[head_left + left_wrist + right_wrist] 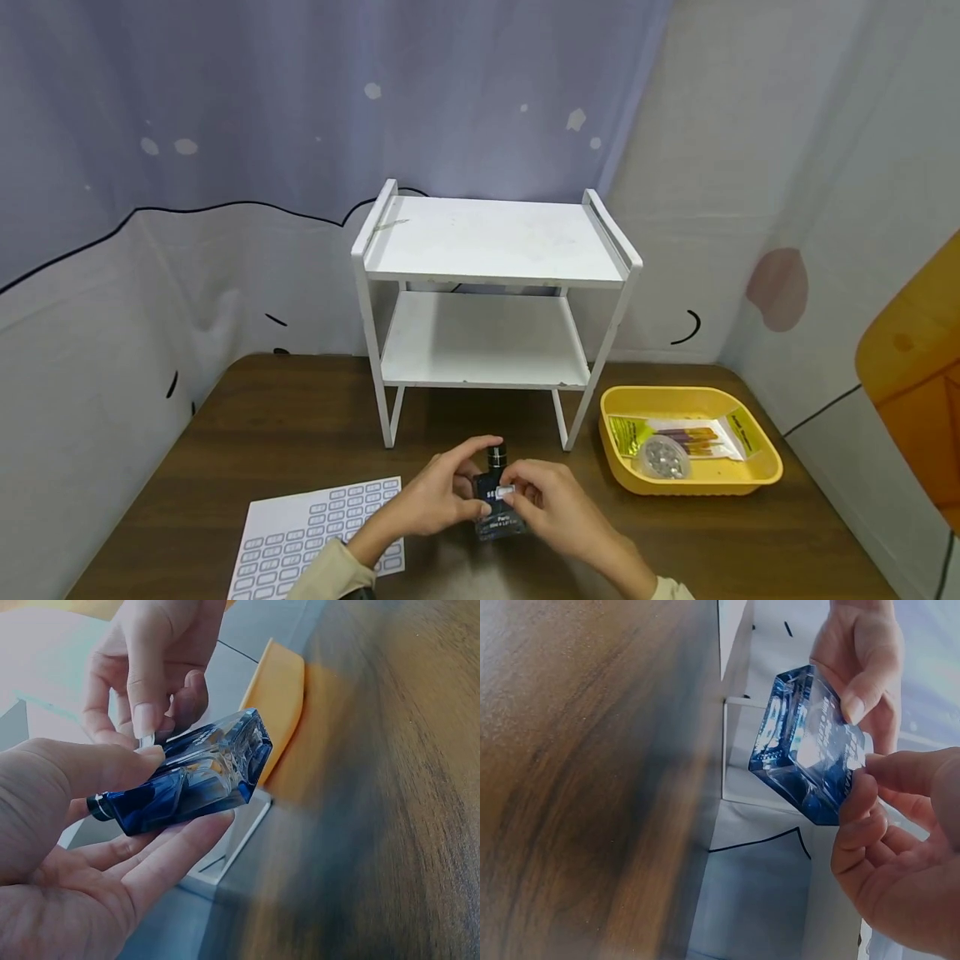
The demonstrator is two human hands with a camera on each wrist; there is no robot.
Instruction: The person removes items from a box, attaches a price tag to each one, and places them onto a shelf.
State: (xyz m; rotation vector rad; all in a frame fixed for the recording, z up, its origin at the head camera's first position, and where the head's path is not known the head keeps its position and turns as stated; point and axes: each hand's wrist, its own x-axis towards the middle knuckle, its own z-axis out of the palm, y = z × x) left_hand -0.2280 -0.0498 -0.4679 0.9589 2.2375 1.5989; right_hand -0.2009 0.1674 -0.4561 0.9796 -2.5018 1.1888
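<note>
A dark blue glass perfume bottle (501, 525) with a black cap (497, 455) stands in front of me, held off the table. My left hand (431, 498) grips it from the left, thumb on its front and fingers behind. With thumb and forefinger, my right hand (558, 507) pinches a small white sticker (506, 492) at the bottle's front, over part of its lettering. In the right wrist view the bottle (810, 742) tilts, its base towards the camera. Beside my left forearm lies a white sheet of blue-framed stickers (273, 537), partly covered by that arm.
A white two-tier shelf (487, 242) stands at the back of the brown table (247, 433). On the right, a yellow tray (618, 467) holds a clear round container (663, 457) and a plastic packet (720, 442) with coloured sticks.
</note>
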